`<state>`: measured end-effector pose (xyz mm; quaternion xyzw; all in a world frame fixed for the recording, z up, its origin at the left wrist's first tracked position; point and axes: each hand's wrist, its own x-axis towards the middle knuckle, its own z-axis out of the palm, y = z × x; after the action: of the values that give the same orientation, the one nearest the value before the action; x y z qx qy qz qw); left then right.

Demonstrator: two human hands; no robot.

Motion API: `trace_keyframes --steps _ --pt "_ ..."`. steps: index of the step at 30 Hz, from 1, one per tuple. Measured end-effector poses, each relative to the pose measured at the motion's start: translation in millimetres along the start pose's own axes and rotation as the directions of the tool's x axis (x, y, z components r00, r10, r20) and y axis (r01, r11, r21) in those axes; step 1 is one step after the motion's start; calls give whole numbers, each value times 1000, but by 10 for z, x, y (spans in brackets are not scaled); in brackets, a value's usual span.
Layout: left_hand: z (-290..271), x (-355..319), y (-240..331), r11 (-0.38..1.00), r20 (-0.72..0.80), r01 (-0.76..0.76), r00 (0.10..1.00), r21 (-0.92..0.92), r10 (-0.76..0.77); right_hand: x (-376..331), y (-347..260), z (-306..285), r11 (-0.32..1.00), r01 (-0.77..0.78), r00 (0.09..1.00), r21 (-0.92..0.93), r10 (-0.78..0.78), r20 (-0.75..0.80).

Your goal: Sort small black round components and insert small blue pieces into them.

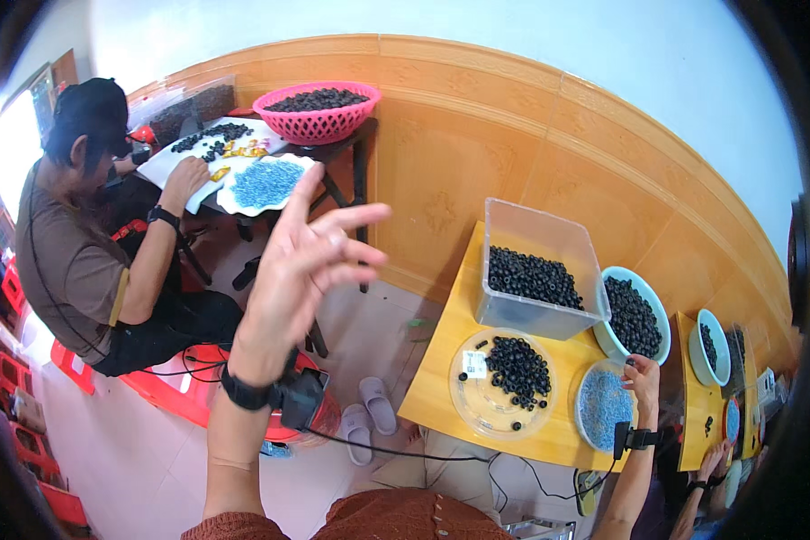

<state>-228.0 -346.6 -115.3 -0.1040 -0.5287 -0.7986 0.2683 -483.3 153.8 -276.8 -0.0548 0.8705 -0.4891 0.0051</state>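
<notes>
Clock centred on the clear tray (486, 411), on the wooden table (436, 382).

- Clear bin (533, 321), nearly 1 o'clock: part full of black beads (533, 277). Probably heavy when lifted; both side walls.
- Tray: loose black beads, mostly from centre toward 2 o'clock.
- Pale bowl (609, 344), 2 o'clock: plenty more black beads.
- Dish (580, 416), between 3 and 4: blue bits (603, 400) spread across it.
- Left hand (310, 261), 10 o'clock: raised off the table, fingers wide, nothing held.
- Right hand (641, 382), 3 o'clock: over the dish's edge, fingers narrow; cannot tell if a bead is pinched.
- Single black bead: judged light, stiff, smooth, apt to roll. Thumb and forefinger across its outer sides.
- Blue bits: likely lighter, easily scattered.
</notes>
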Motion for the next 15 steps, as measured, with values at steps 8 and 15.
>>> trace_keyframes --steps 8,15 --pt "-1635 737 52 975 -250 49 963 -217 -104 250 184 -210 996 -78 987 53 84 -134" --pt "-1770 1233 254 954 -236 80 960 -288 -151 406 307 -399 993 -114 981 -3 112 -159"
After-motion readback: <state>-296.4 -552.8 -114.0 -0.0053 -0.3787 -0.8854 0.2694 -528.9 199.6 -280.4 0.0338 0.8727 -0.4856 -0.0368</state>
